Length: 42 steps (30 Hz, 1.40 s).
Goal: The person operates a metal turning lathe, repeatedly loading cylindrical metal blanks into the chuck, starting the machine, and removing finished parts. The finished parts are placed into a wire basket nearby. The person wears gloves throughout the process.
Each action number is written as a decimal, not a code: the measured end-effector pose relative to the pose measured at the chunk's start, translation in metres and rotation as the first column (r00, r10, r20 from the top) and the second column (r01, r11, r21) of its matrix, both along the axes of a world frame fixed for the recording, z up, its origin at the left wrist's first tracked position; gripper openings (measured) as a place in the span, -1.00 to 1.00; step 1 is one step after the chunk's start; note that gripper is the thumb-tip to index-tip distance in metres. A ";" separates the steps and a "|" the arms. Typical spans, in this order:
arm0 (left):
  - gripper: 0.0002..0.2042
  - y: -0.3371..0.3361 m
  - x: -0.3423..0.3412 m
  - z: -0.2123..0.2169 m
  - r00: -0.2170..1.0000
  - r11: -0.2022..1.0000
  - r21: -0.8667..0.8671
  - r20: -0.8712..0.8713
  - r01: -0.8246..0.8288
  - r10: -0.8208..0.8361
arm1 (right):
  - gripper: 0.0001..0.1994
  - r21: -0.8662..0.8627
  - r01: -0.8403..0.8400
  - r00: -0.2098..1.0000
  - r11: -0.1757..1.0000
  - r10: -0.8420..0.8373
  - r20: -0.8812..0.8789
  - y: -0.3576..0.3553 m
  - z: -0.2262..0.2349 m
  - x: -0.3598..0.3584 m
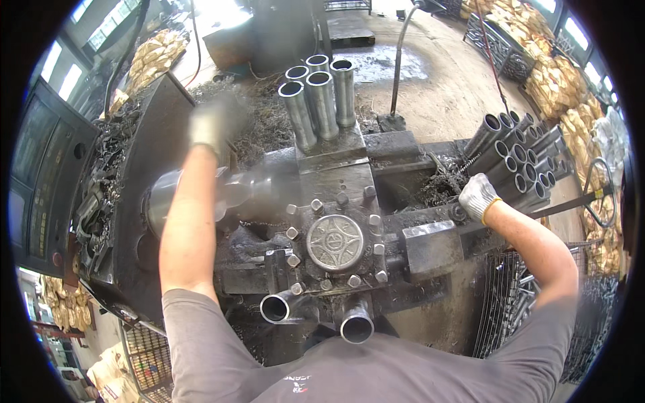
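Note:
My left hand, in a pale glove, is raised above the chuck side of a lathe; it is smeared by motion, so its fingers cannot be read. Below it, the chuck has a shiny metal workpiece beside it. My right hand, in a white knit glove with a yellow cuff, is closed at the right of the lathe bed; what it grips is hidden. Between my arms sits the tool turret, with a round star-patterned cap and square-headed bolts around it. Several metal tubes stand upright on the block behind it.
A bundle of metal tubes leans just beyond my right hand. Tangled metal shavings lie in the bed. Two short tubes project from the turret toward me. A control panel stands at far left, and a wire basket below it.

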<state>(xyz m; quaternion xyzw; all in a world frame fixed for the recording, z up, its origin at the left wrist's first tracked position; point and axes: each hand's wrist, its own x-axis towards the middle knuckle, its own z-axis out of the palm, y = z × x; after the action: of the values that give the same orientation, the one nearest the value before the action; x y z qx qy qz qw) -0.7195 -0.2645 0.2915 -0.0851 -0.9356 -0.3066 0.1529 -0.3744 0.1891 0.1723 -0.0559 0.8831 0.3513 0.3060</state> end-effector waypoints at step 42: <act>0.10 -0.202 0.380 -0.095 0.713 0.280 0.914 -0.014 0.293 -0.701 | -0.41 -0.897 0.358 0.820 -0.261 -0.372 0.435 -0.420 0.178 0.072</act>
<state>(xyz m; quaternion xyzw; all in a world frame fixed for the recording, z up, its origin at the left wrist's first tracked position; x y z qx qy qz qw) -0.3399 -0.4661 0.1966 -0.2269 -0.5725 -0.7779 -0.1253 -0.3020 -0.2306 0.3501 0.0078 0.8132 -0.5273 0.2461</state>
